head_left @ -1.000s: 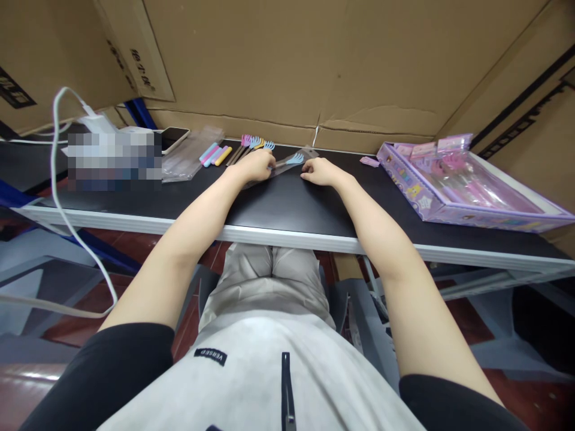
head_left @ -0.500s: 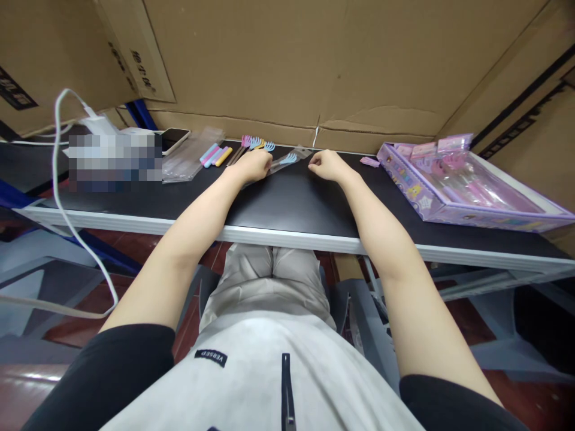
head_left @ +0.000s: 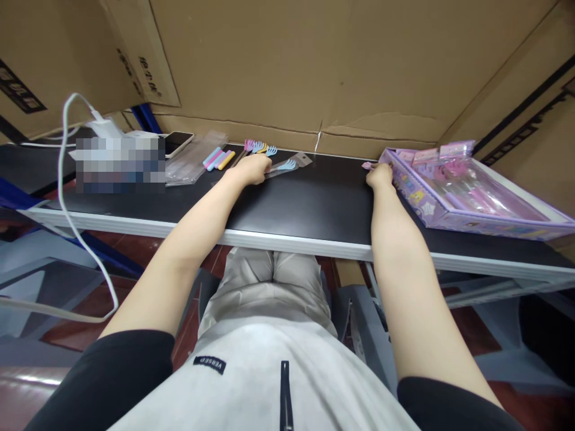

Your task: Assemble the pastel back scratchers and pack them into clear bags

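Note:
My left hand (head_left: pixel 255 169) is closed on a clear plastic sleeve (head_left: pixel 304 159) that lies slantwise on the black table. A back scratcher with a light-blue claw head (head_left: pixel 287 164) shows inside it; its handle end is hidden under the hand. Just behind that hand lie more back scratcher heads (head_left: pixel 260 147) in pink, blue and yellow. My right hand (head_left: pixel 381 175) is at the left corner of the purple display box (head_left: pixel 422 200), its fingers curled on a small pink piece (head_left: pixel 367 165) whose kind I cannot make out.
Several coloured handles (head_left: pixel 218 158) and flat clear sleeves (head_left: pixel 191 164) lie to the left. Beyond them are a phone (head_left: pixel 178 142) and a white cable (head_left: pixel 63 161) looping over the table edge. Cardboard walls (head_left: pixel 251 66) enclose the back and sides. Packaged pink items fill part of the box.
My right hand has moved right, from near the sleeve's open end to the pink piece beside the box. My left hand stays on the sleeve, which now lies flatter.

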`<state>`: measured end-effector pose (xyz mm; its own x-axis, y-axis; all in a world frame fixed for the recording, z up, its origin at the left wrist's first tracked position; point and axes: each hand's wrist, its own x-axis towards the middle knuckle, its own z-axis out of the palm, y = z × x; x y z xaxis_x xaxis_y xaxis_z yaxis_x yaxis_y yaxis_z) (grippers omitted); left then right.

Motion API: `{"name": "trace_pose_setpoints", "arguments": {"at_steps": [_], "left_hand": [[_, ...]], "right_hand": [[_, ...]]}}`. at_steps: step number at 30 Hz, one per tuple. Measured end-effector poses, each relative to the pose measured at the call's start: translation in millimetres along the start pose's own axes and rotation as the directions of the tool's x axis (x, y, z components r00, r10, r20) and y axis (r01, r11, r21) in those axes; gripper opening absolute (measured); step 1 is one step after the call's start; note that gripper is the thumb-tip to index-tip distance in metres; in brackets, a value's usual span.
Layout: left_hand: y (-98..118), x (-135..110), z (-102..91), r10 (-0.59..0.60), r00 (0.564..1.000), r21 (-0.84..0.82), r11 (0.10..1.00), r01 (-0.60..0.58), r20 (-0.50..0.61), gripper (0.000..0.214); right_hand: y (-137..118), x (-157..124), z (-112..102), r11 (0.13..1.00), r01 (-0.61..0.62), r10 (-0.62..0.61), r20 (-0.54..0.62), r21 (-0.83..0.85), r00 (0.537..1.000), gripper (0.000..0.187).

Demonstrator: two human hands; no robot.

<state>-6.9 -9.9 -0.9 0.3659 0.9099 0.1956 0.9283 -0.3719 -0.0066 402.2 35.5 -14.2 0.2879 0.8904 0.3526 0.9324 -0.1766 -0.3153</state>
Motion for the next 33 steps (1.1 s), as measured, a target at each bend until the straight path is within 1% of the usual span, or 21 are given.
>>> {"name": "trace_pose_setpoints", "arguments": {"at_steps": [3,4,8,11,14,16,20,24,28,30,33], "left_hand": [[0.7,-2.4,-2.3,-0.001,1.0,-0.043,0.999,0.001,-0.005,0.047],[0.2,-2.7,-2.3,0.01,1.0,-0.056,0.998,-0.011,-0.013,0.044],[-1.7,-1.3,-0.4,0.03,0.999,-0.063,0.998,-0.032,-0.033,0.041],[-0.8,0.1,1.1,0.015,1.0,-0.024,1.0,-0.015,-0.019,0.044],[-0.3,1.0,2.1,0.023,0.999,-0.005,1.0,-0.023,-0.026,0.047],[-1.2,1.3,2.5,0.032,0.999,-0.011,0.999,-0.032,-0.033,0.047],[-2.6,0.0,1.1,0.038,0.999,-0.072,0.997,-0.04,-0.031,0.041],[1.0,-2.7,-3.1,0.01,1.0,-0.074,0.997,-0.01,0.0,0.043],[5.2,-4.1,-5.4,-0.018,1.0,-0.087,0.996,0.02,0.019,0.046],[5.7,-3.9,-5.1,-0.022,1.0,-0.109,0.994,0.024,0.015,0.045],[4.1,-2.2,-2.9,-0.026,1.0,-0.083,0.996,0.027,0.015,0.045]], "right_hand": [[-3.7,-0.5,1.8,0.991,-0.127,0.124,0.062,0.045,0.99,0.056],[-6.2,-0.9,0.9,0.99,-0.136,0.132,0.075,0.045,0.988,0.056],[-11.5,0.6,-2.7,0.992,-0.128,0.129,0.112,-0.015,0.985,0.056],[-8.8,5.9,-1.8,0.995,-0.087,0.092,0.099,-0.051,0.991,0.058],[-4.5,14.1,2.8,0.995,-0.074,0.079,0.077,-0.066,0.994,0.06],[-1.9,20.1,7.0,0.994,-0.08,0.085,0.072,-0.079,0.994,0.057],[1.3,28.7,13.4,0.988,-0.082,0.096,0.107,-0.128,0.99,0.051],[0.6,25.8,11.3,0.987,-0.045,0.059,0.092,-0.154,0.994,0.053],[-2.5,14.4,3.4,0.995,-0.068,0.073,0.06,-0.076,0.996,0.058],[-4.4,8.2,-1.2,0.998,-0.068,0.068,0.025,-0.014,0.997,0.058],[-8.1,0.1,-9.0,0.997,-0.064,0.064,0.002,0.035,0.998,0.056]]}}
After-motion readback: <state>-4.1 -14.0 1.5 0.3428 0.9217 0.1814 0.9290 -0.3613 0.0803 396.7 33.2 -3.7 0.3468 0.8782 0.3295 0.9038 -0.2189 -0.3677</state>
